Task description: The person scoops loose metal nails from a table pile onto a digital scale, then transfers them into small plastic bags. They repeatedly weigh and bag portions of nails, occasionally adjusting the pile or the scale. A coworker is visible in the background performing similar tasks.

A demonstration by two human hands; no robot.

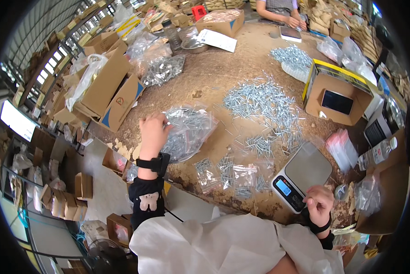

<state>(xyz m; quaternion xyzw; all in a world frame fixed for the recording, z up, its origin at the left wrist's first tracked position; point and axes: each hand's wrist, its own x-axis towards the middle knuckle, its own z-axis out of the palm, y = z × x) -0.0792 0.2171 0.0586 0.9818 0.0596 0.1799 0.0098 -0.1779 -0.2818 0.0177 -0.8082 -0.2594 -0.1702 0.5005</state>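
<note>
At the left edge of a large clear plastic bag (186,132) full of small packets of screws, my left hand (154,130) has its fingers bent together; whatever is between thumb and fingertips is too small to name. My right hand (319,201) is curled closed beside the front corner of a digital scale (307,164), with nothing showing in it. The scale's display is lit and its plate bears nothing. Between the bag and the scale lie several small clear bags of screws (245,176). Behind them spreads a loose heap of silvery screws (260,102).
An open cardboard box (323,84) holding a phone (337,101) stands at the right, near a stack of flat plastic bags (341,148) and a bottle (377,154). Cardboard cartons (104,91) crowd the left edge. Across the table, another person's hands (296,22) are at work.
</note>
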